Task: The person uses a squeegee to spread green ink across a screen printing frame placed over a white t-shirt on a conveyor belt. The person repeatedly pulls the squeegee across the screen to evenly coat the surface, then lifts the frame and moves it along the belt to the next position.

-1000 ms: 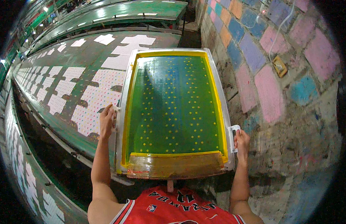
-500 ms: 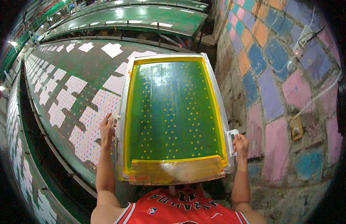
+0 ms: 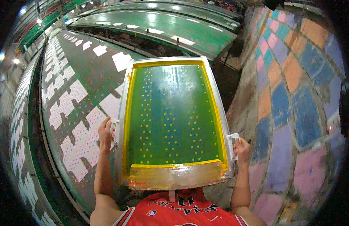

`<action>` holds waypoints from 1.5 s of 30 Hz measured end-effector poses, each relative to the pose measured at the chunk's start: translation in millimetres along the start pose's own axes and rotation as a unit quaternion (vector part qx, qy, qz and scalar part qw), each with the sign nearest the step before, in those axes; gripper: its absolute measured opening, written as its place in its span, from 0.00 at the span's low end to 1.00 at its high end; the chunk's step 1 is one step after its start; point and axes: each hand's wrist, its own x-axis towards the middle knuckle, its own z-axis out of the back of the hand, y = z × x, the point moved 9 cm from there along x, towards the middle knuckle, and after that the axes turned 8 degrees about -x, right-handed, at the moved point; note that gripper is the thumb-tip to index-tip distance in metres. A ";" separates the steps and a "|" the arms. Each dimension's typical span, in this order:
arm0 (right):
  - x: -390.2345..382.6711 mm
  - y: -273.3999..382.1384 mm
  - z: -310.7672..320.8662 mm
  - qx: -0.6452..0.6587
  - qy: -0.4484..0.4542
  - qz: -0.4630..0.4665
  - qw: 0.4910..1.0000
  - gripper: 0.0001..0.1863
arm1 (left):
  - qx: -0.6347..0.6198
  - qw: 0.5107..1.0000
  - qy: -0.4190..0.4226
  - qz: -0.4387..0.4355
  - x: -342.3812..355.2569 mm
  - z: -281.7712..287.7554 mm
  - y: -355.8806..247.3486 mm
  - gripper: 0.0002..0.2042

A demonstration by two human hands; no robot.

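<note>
In front of my body is a large screen-printing frame [image 3: 170, 124] with a pale metal rim, yellow edging and a green mesh dotted with small yellow spots. My left hand [image 3: 105, 135] is closed around the white handle [image 3: 114, 122] on its left side. On the opposite side, my right hand [image 3: 242, 151] grips a second white handle [image 3: 233, 136]. A brownish, smeared strip [image 3: 178, 177] crosses the frame's near end. Beyond my left hand, white fabric pieces with coloured dots [image 3: 82, 145] lie on a long table.
The long dark-green table [image 3: 78, 62] runs away to the left, with rows of white cut pieces [image 3: 121, 61] on it. Another green table [image 3: 204, 35] stretches across the back. A wall of painted blocks [image 3: 280, 101] rises close on my right. Lamps [image 3: 16, 61] shine at far left.
The surroundings have shifted right in the view: tables and dotted pieces sit differently, and the wall's blocks have moved. The frame stays before me, both hands still on its handles.
</note>
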 end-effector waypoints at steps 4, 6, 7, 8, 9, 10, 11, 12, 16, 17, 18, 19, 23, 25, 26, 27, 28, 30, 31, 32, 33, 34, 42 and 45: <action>120.8 14.9 17.0 -0.014 0.041 0.047 0.998 0.20 | -0.002 0.999 -0.043 0.005 19.1 -60.1 -7.8 0.22; 179.3 18.4 22.4 -0.056 0.041 0.058 0.996 0.21 | 0.013 0.998 -0.063 -0.011 28.4 -87.9 -12.5 0.23; 205.0 21.4 22.6 -0.034 0.055 0.069 0.995 0.21 | 0.027 0.997 -0.063 -0.032 33.8 -102.7 -17.3 0.23; 231.0 22.0 21.7 -0.030 0.063 0.070 0.995 0.22 | 0.020 0.997 -0.071 -0.029 38.9 -114.9 -17.7 0.22; 247.2 24.0 24.4 -0.023 0.071 0.073 0.995 0.22 | 0.021 0.996 -0.080 -0.025 40.5 -123.2 -18.5 0.22; 271.6 26.0 23.1 -0.032 0.069 0.082 0.994 0.22 | 0.031 0.995 -0.096 -0.021 47.0 -133.5 -18.3 0.22; 296.3 27.5 18.1 -0.037 0.071 0.092 0.993 0.22 | 0.046 0.992 -0.115 -0.020 53.5 -143.9 -19.7 0.21; 317.1 28.2 15.3 -0.041 0.072 0.100 0.992 0.21 | 0.038 0.992 -0.119 -0.024 60.0 -155.5 -21.4 0.21; 397.2 22.4 6.7 -0.075 0.095 0.059 0.991 0.21 | 0.040 0.989 -0.145 -0.014 84.2 -199.9 -24.9 0.21; 412.3 25.3 3.9 -0.048 0.104 0.077 0.990 0.21 | 0.036 0.988 -0.151 -0.012 93.2 -210.8 -24.3 0.21; 427.5 29.2 3.8 -0.035 0.097 0.102 0.989 0.21 | 0.035 0.987 -0.158 -0.012 104.4 -224.8 -22.5 0.21; 447.4 31.3 1.3 -0.041 0.096 0.104 0.989 0.21 | 0.021 0.988 -0.153 -0.015 119.2 -238.5 -21.3 0.21; 541.4 37.3 -12.4 -0.035 0.112 0.091 0.989 0.20 | 0.024 0.987 -0.155 -0.029 175.9 -292.5 -10.7 0.22; 590.7 47.9 -18.2 -0.023 0.122 0.120 0.985 0.20 | 0.008 0.986 -0.163 -0.020 206.9 -321.7 1.3 0.22; 621.0 46.6 -19.9 -0.046 0.121 0.093 0.987 0.21 | 0.000 0.986 -0.166 -0.013 222.4 -338.2 7.9 0.22; 648.3 52.4 -22.5 -0.033 0.138 0.106 0.984 0.21 | -0.006 0.985 -0.170 -0.012 237.9 -356.6 13.0 0.22; 674.7 54.6 -22.7 -0.029 0.148 0.101 0.983 0.20 | -0.012 0.985 -0.173 -0.012 253.2 -374.7 16.6 0.22; 718.0 57.7 -24.2 -0.019 0.153 0.103 0.983 0.19 | -0.014 0.985 -0.172 -0.018 280.0 -407.9 16.9 0.22; 737.1 58.2 -26.1 -0.013 0.150 0.107 0.983 0.18 | -0.007 0.985 -0.168 -0.022 296.7 -424.9 13.9 0.22; 755.2 57.0 -25.8 -0.007 0.147 0.108 0.983 0.18 | 0.006 0.985 -0.171 -0.011 312.0 -441.8 12.0 0.22; 773.0 53.6 -25.3 0.004 0.148 0.096 0.984 0.18 | 0.000 0.987 -0.159 -0.025 328.1 -460.6 6.3 0.22; 792.3 51.4 -23.1 0.016 0.149 0.085 0.985 0.18 | -0.003 0.988 -0.153 -0.027 344.3 -478.6 1.9 0.22; 945.2 34.1 9.8 0.061 0.153 0.065 0.984 0.18 | -0.012 0.988 -0.154 -0.023 424.6 -619.4 -4.5 0.22; 1014.5 24.9 24.3 0.075 0.166 0.055 0.982 0.18 | -0.019 0.989 -0.144 -0.016 452.2 -681.8 -2.0 0.22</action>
